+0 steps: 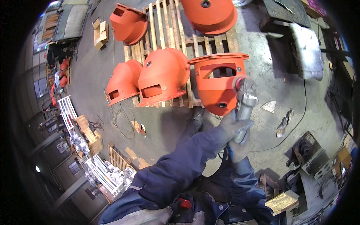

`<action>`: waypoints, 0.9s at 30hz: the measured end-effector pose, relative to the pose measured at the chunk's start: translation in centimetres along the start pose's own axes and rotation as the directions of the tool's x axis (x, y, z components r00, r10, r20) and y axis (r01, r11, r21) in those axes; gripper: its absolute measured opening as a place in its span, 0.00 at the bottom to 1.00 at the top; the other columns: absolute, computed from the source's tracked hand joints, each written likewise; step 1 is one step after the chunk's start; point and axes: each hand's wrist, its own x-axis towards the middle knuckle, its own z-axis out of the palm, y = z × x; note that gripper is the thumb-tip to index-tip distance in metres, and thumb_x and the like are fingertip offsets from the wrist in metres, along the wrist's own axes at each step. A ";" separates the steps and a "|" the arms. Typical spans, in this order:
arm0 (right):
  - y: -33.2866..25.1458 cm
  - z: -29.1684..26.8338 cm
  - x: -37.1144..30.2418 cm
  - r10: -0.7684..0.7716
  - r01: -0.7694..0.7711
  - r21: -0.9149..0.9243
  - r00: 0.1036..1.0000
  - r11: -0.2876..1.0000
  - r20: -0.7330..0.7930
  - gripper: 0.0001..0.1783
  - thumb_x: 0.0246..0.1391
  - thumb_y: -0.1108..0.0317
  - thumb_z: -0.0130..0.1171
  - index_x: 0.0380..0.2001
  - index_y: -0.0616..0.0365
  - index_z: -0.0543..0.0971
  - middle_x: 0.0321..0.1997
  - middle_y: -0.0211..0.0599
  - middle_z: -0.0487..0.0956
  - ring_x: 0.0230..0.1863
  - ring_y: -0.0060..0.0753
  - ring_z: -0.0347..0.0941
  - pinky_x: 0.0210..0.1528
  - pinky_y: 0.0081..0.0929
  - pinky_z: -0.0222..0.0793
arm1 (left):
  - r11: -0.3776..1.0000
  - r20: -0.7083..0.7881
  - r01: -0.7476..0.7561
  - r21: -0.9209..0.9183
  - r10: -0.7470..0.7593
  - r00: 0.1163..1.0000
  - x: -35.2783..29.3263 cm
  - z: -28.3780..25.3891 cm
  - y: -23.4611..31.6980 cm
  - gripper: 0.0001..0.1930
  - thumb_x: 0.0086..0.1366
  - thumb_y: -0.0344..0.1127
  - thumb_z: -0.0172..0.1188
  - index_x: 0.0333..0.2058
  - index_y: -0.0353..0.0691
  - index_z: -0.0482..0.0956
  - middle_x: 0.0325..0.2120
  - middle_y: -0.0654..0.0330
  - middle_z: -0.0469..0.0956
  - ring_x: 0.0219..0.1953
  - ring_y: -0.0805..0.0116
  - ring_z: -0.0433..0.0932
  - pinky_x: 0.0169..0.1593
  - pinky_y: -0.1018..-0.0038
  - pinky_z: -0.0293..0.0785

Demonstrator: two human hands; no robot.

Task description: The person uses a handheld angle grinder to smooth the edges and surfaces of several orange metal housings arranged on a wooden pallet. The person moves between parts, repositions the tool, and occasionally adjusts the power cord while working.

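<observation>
I hold an angle grinder [246, 111] with both hands, its head pointing away from me. My left hand [230, 125] is closed round the body of the tool. Behind it, my right hand [240, 146] wraps the rear end. A reddish disc [238, 81] at the grinder's head lies against or just over the right side of an orange housing [215, 89]; I cannot tell whether they touch. That housing has a rectangular window, a round dark hole low down and a flange at its far end. It stands at the near right corner of a wooden pallet [176, 33].
Two more orange housings, a middle one [164, 75] and a left one [125, 80], stand beside it. Others sit farther back. A cable [304, 108] runs over the floor at right. Scraps, a cardboard box [100, 33] and a dark metal table [287, 13] lie around.
</observation>
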 end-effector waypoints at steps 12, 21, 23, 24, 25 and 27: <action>3.9 17.7 -7.8 0.083 -0.088 0.007 0.964 0.996 0.252 0.44 0.41 0.72 0.73 0.63 0.59 0.65 0.56 0.40 0.76 0.57 0.31 0.74 0.60 0.32 0.72 | 0.995 -0.182 0.073 -0.064 -0.083 0.980 -9.9 -20.2 -4.2 0.35 0.53 0.40 0.80 0.56 0.36 0.74 0.41 0.59 0.82 0.42 0.71 0.80 0.49 0.69 0.79; 9.8 31.0 -5.2 0.099 -0.124 0.118 0.976 0.985 0.195 0.41 0.44 0.73 0.74 0.63 0.59 0.67 0.57 0.38 0.78 0.56 0.31 0.77 0.58 0.32 0.74 | 0.996 -0.179 -0.011 0.092 0.027 0.984 -6.4 -33.6 -4.1 0.35 0.52 0.47 0.79 0.53 0.34 0.76 0.42 0.53 0.84 0.42 0.65 0.82 0.50 0.65 0.79; 10.7 32.3 -4.4 0.042 -0.064 0.112 0.981 0.992 0.188 0.39 0.46 0.73 0.73 0.62 0.60 0.68 0.55 0.38 0.79 0.54 0.30 0.78 0.57 0.31 0.74 | 0.996 -0.201 0.000 0.091 0.018 0.979 -5.4 -35.1 -4.9 0.36 0.51 0.48 0.80 0.53 0.34 0.77 0.42 0.53 0.84 0.43 0.64 0.82 0.50 0.64 0.79; 11.1 32.9 -4.1 0.017 -0.042 0.143 0.985 0.989 0.174 0.38 0.47 0.71 0.73 0.61 0.61 0.69 0.53 0.39 0.80 0.53 0.30 0.78 0.56 0.31 0.75 | 0.995 -0.218 0.009 0.098 0.013 0.976 -4.8 -35.7 -5.3 0.36 0.51 0.49 0.80 0.53 0.34 0.77 0.42 0.53 0.84 0.43 0.64 0.82 0.50 0.64 0.79; 11.5 33.5 -3.7 0.003 -0.038 0.206 0.986 0.978 0.167 0.37 0.48 0.69 0.72 0.61 0.61 0.70 0.52 0.40 0.81 0.52 0.31 0.79 0.54 0.30 0.76 | 0.994 -0.232 0.029 0.104 -0.004 0.973 -4.2 -36.2 -5.7 0.36 0.50 0.49 0.80 0.53 0.34 0.77 0.42 0.53 0.84 0.43 0.64 0.82 0.50 0.64 0.79; 12.0 34.2 -3.1 0.015 -0.031 0.121 0.991 0.992 0.135 0.37 0.48 0.69 0.73 0.61 0.62 0.70 0.51 0.39 0.81 0.51 0.30 0.79 0.54 0.30 0.76 | 0.996 -0.218 0.022 0.083 -0.003 0.976 -3.3 -37.0 -6.5 0.32 0.53 0.39 0.78 0.54 0.35 0.76 0.41 0.56 0.82 0.41 0.67 0.81 0.48 0.67 0.79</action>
